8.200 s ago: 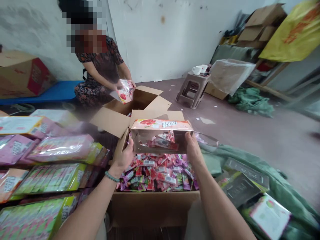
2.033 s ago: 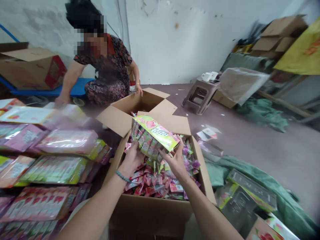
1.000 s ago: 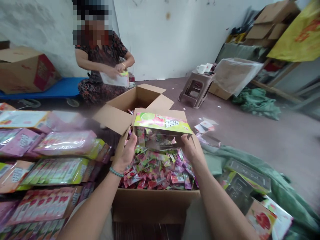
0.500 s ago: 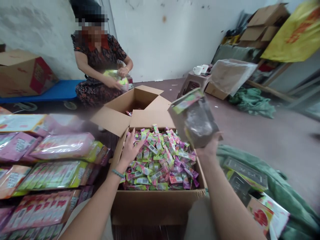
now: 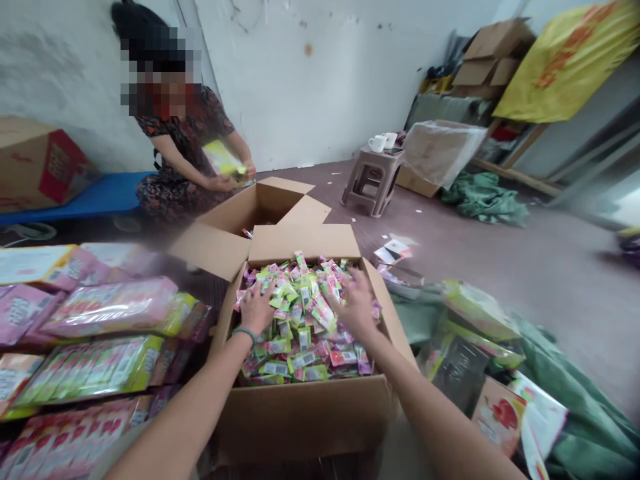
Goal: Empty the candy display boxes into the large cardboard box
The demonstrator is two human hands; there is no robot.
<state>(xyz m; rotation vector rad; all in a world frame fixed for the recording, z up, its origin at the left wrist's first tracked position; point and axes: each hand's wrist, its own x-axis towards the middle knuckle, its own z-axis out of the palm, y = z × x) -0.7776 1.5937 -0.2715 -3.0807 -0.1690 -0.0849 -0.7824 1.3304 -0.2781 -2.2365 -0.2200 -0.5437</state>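
Observation:
An open cardboard box [image 5: 305,407] in front of me is heaped with small green, pink and purple sachets [image 5: 300,313]. My left hand [image 5: 256,308], a green bead bracelet on its wrist, lies flat on the left of the heap with fingers spread. My right hand [image 5: 356,305] rests palm down on the right of the heap, fingers spread too. Neither hand holds anything. An emptied green bag [image 5: 477,308] lies on the pile of flattened packaging to the right of the box.
Full pink and green sachet packs [image 5: 100,320] are stacked at my left. A second open carton [image 5: 260,207] stands behind mine. A seated person [image 5: 183,163] beyond it holds a green pack. A plastic stool [image 5: 367,183] with cups and green tarpaulin [image 5: 575,400] lie to the right.
The green bag that my hands tipped out over the box went off to the right in my right hand and left it. Both hands now lie flat on the sachets.

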